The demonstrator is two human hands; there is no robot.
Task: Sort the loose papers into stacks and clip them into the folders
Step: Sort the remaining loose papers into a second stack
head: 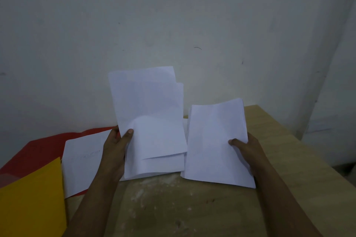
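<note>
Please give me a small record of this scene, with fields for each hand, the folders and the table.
left hand: holds uneven paper stack, thumb on front
right hand: holds neater paper bundle
red folder: lies open at left, white sheet on it
yellow folder: near left, overlapping the red folder
table: wooden, against wall

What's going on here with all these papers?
A person is sorting white paper at a wooden table. The left hand holds one uneven stack, the right hand another stack. A red folder with one sheet on it and a yellow folder lie at left.
</note>
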